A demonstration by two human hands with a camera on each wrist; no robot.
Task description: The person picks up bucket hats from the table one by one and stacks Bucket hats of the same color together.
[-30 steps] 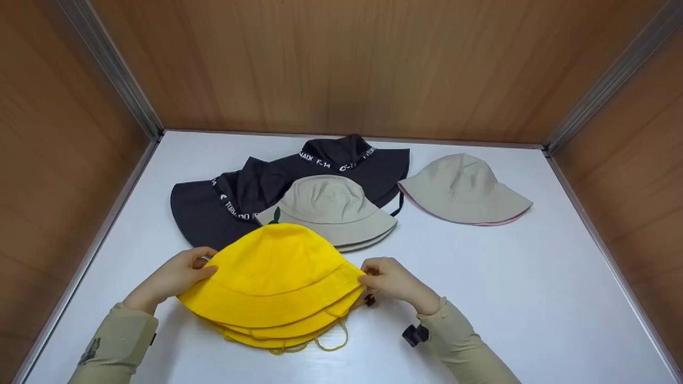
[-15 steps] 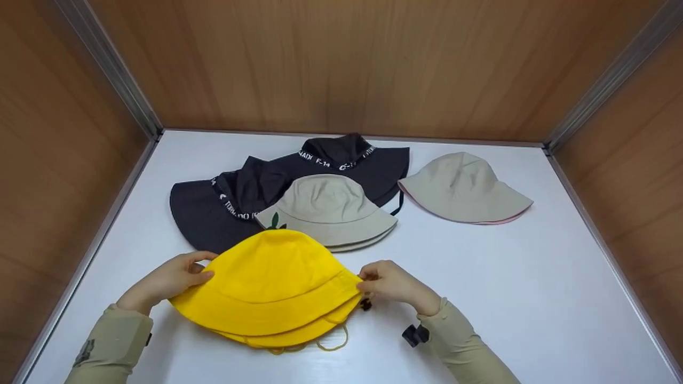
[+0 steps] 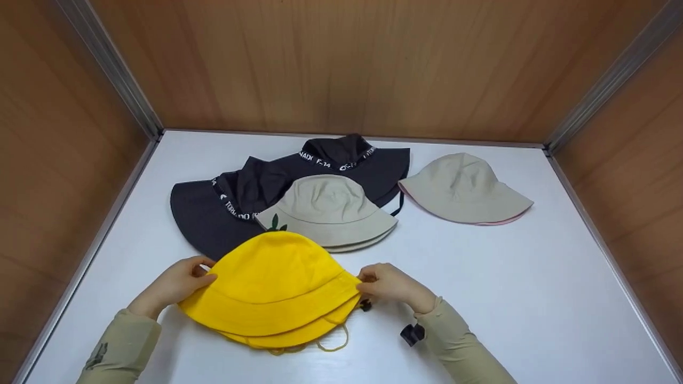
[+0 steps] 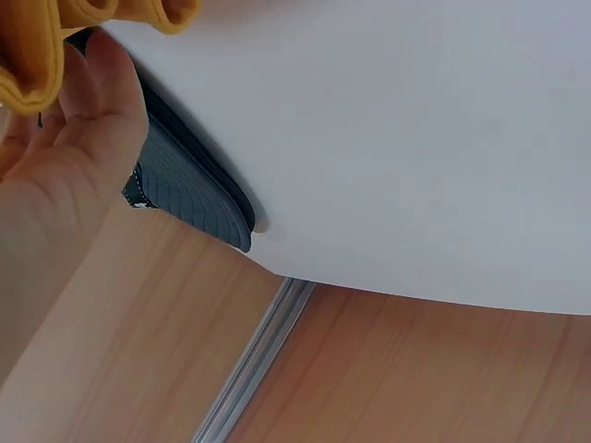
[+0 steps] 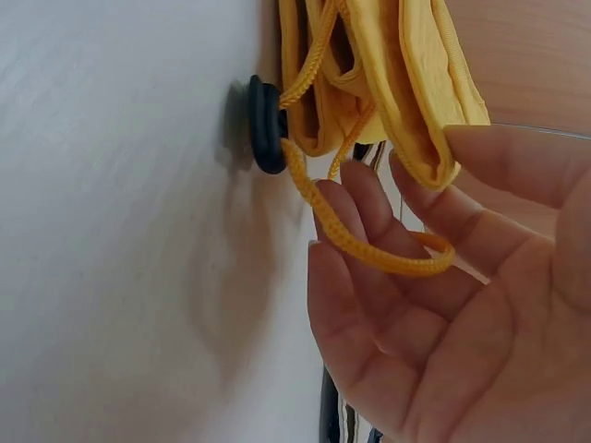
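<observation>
Several yellow bucket hats [image 3: 275, 288] lie stacked at the front of the white table, their brims fanned toward me. My left hand [image 3: 179, 282] pinches the left edge of the top hat's brim, thumb on top. At the opposite edge my right hand [image 3: 395, 285] pinches the brim between thumb and forefinger. The right wrist view shows a yellow cord [image 5: 369, 254] looping over the right fingers, with a black cord stopper [image 5: 267, 125] close to the table. The left wrist view has the left hand [image 4: 78, 138] beside yellow cloth folds [image 4: 28, 55].
Just behind the yellow stack lie beige bucket hats [image 3: 331, 208] with a green leaf motif. Dark wide-brimmed hats [image 3: 208, 213] with white lettering spread behind those. Another beige hat [image 3: 464, 192] with a pink underside sits at the right. Wooden panels [image 3: 341, 69] wall the white table [image 3: 507, 298].
The top yellow hat has come down and slightly toward me, so its brim covers more of those below. My left hand shifted a little left, then back. The other hats stay put.
</observation>
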